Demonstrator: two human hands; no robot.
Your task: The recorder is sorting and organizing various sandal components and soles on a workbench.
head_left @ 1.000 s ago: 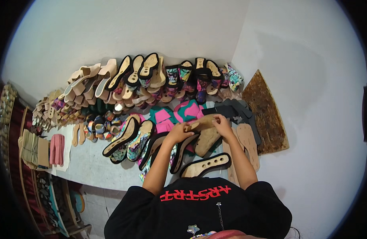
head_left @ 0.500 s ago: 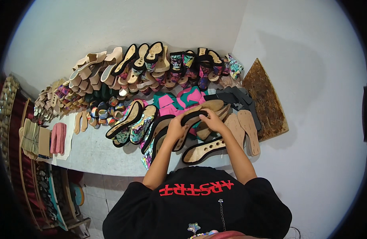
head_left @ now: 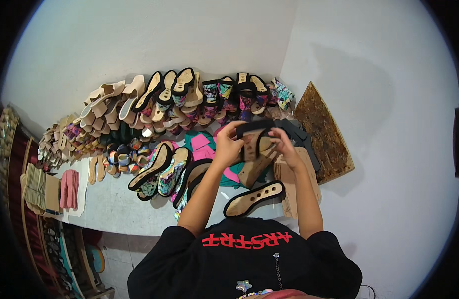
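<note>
A wedge shoe sole [head_left: 250,142] with a black-bound edge is held up over the table, smeared by motion. My left hand [head_left: 230,144] is closed on its left side. At the sole's right end, my right hand [head_left: 288,149] has its fingers apart, with the tips close to the black edge; whether they touch is hard to see. Just below lies another black-edged sole [head_left: 254,199] with a row of holes. Patterned wedge shoes [head_left: 173,172] with black edging stand left of my left forearm. A bare tan wedge [head_left: 257,168] sits beneath the raised sole.
Rows of wedge sandals [head_left: 164,94] line the wall side of the table [head_left: 107,202]. Pink and green pieces [head_left: 202,144] lie mid-table, with dark grey pieces [head_left: 299,134] at right. Flat tan insoles [head_left: 285,182] are near my right forearm. A stained board [head_left: 325,139] leans against the wall.
The sole has been lifted away from the table and turned, moving up and right with both hands. My right hand's fingers have spread from their hold on it. The view has shifted slightly.
</note>
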